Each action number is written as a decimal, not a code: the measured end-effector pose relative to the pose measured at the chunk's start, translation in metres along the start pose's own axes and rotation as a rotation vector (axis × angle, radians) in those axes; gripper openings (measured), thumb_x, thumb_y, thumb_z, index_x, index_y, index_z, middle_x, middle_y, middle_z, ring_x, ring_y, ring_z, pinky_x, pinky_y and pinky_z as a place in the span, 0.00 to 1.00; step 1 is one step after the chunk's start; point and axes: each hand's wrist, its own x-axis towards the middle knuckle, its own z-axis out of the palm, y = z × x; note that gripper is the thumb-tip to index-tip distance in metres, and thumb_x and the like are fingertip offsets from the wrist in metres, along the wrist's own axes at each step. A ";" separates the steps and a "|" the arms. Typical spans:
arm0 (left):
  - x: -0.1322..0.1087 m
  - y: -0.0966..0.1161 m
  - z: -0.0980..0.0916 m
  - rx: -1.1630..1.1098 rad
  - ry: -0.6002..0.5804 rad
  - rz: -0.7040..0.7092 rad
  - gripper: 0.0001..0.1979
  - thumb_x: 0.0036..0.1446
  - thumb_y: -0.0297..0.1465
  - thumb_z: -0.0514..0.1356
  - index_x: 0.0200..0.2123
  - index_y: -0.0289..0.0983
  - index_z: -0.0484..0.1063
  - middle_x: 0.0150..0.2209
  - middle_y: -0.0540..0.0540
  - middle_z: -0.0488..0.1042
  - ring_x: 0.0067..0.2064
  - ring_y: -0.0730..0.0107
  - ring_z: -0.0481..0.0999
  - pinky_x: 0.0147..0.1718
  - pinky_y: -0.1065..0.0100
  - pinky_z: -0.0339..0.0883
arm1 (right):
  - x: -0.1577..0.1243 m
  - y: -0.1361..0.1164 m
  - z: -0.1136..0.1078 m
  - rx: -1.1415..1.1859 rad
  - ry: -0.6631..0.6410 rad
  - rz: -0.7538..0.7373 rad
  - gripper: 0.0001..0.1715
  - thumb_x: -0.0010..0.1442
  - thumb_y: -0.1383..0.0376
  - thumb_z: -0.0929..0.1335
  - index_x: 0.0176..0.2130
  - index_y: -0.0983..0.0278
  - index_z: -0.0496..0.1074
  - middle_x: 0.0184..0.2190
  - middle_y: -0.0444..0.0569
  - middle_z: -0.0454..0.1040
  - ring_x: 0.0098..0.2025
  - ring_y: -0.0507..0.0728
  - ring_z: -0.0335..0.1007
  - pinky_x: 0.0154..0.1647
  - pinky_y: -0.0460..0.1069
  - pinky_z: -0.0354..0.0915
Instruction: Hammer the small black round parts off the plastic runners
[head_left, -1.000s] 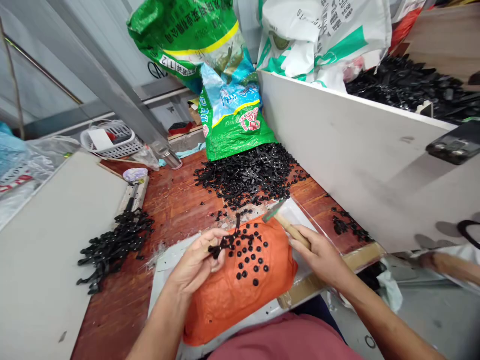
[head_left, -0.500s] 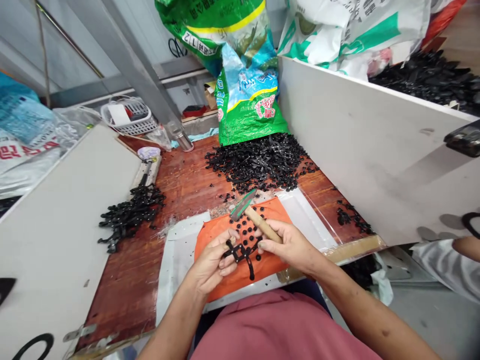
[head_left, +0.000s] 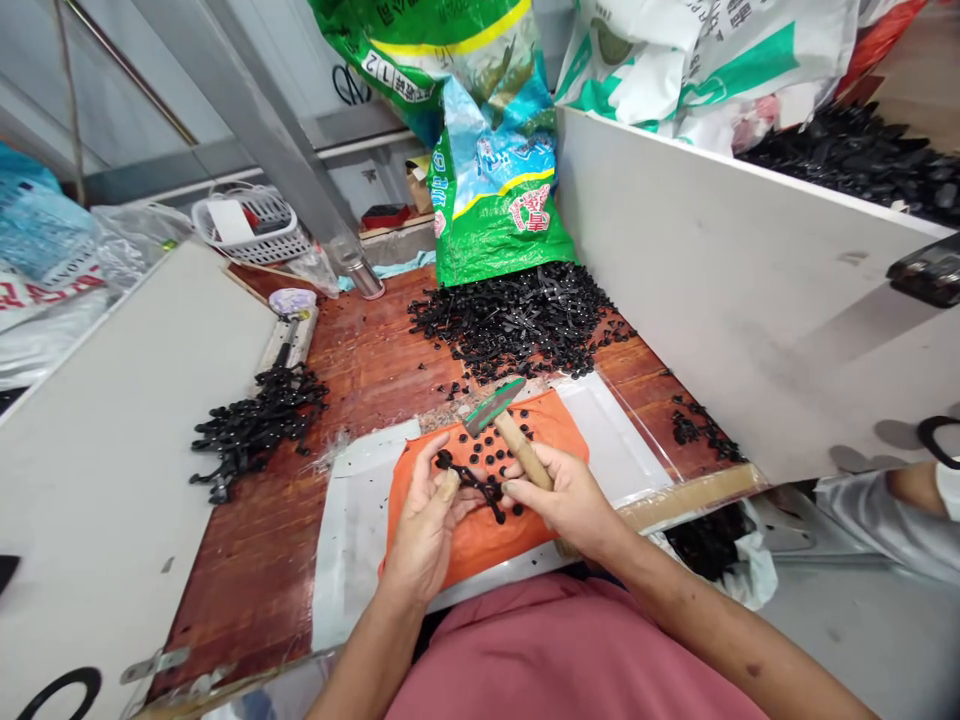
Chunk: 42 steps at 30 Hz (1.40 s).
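Observation:
Between the fingers of my left hand (head_left: pixel 426 518) is a small black jointed part (head_left: pixel 472 482), with knobs at its ends. My right hand (head_left: pixel 559 495) grips the wooden handle of a hammer (head_left: pixel 526 452), whose green-edged head points up and left; my right fingertips also come close to the black part, and whether they touch it is unclear. Below both hands lies an orange cloth (head_left: pixel 416 470), set with several round black pieces (head_left: pixel 489 460) in rows.
A heap of small black parts (head_left: pixel 517 320) spills from a green bag (head_left: pixel 502 240) at the back. More black linked pieces (head_left: pixel 259 425) lie at left. White boards (head_left: pixel 712 290) flank the wooden table (head_left: pixel 360 370). Another person's arm (head_left: pixel 919 485) shows at right.
The black part has turned from a spread, open-square shape to a narrow, slanting view in my left hand. My left thumb has shifted over it. The hammer stays in my right hand.

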 end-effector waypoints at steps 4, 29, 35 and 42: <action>0.001 0.000 0.004 0.045 0.033 -0.009 0.34 0.52 0.47 0.70 0.58 0.46 0.63 0.29 0.54 0.71 0.24 0.76 0.69 0.21 0.75 0.63 | -0.005 0.002 0.011 -0.069 -0.050 0.002 0.06 0.53 0.65 0.71 0.32 0.61 0.69 0.26 0.41 0.76 0.29 0.53 0.71 0.33 0.47 0.65; 0.078 0.035 -0.059 0.658 -0.161 0.021 0.22 0.56 0.51 0.63 0.39 0.37 0.69 0.19 0.58 0.61 0.19 0.81 0.56 0.21 0.76 0.47 | -0.020 0.044 -0.093 -0.455 0.268 -0.066 0.14 0.65 0.57 0.66 0.47 0.61 0.71 0.29 0.43 0.72 0.34 0.57 0.70 0.39 0.50 0.65; 0.091 0.029 -0.058 0.647 -0.193 -0.044 0.23 0.54 0.51 0.64 0.39 0.38 0.66 0.21 0.59 0.60 0.18 0.81 0.56 0.18 0.76 0.46 | -0.023 0.063 -0.115 -0.588 0.293 -0.037 0.14 0.65 0.54 0.66 0.42 0.61 0.72 0.28 0.42 0.70 0.33 0.57 0.68 0.39 0.50 0.64; 0.096 0.025 -0.057 0.647 -0.242 -0.079 0.20 0.58 0.49 0.62 0.39 0.39 0.64 0.19 0.60 0.59 0.18 0.81 0.55 0.18 0.77 0.46 | -0.021 0.065 -0.114 -0.641 0.261 -0.006 0.16 0.65 0.53 0.65 0.44 0.61 0.73 0.31 0.43 0.73 0.35 0.57 0.69 0.39 0.49 0.65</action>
